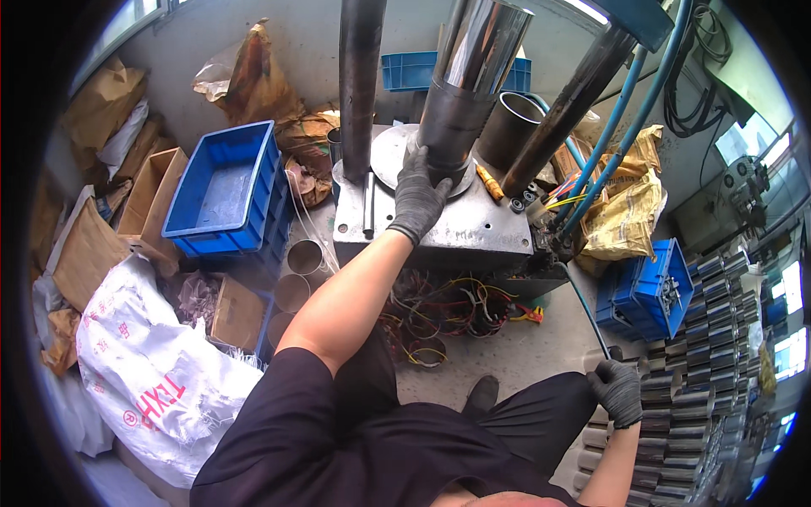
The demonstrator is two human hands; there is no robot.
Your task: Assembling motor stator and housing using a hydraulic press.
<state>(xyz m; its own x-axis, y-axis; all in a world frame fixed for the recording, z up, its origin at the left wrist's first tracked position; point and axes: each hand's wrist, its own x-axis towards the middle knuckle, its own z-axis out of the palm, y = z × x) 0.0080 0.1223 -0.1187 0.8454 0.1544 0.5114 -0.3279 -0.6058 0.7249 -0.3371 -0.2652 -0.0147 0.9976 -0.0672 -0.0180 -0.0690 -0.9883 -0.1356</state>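
Our black shirt point(380, 452) fills the foreground, and beyond it the metal bed point(465, 238) sits beneath the dark cylinder point(456, 118), which rises over a round plate point(391, 154). The slim lever point(588, 312) is clenched in our right hand point(618, 393), while our left hand point(418, 196) lies along the cylinder's side, whether grasping or just steadying, we can't tell. Best we keep that hand off the lower edge!

blue crate point(218, 242) at left, white woven sack point(156, 359) nearer, crumpled yellow sack point(623, 213) at right
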